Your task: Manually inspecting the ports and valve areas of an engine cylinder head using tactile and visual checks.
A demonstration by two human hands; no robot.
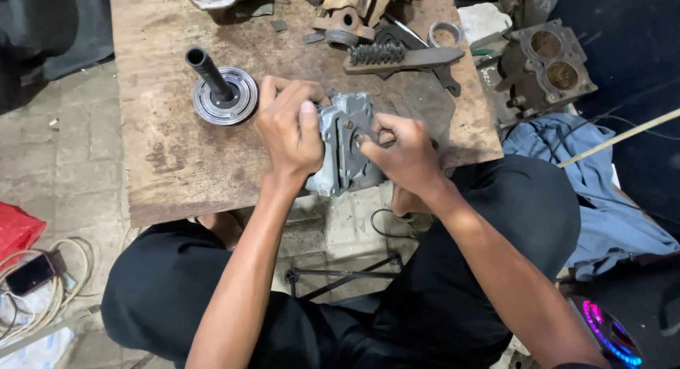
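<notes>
Presently: left hand and right hand clasp grey metal housing | overhanging board edge | risk: slips, drops.

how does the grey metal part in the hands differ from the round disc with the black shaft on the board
The grey metal housing is blocky and angular; the round disc is circular, with a black shaft rising from its middle. The housing is gripped at the board's near edge by the left hand and right hand; the disc sits untouched, flat on the wooden board. The housing looks dull pale grey, the disc shinier with ringed grooves. Both are metal.
</notes>
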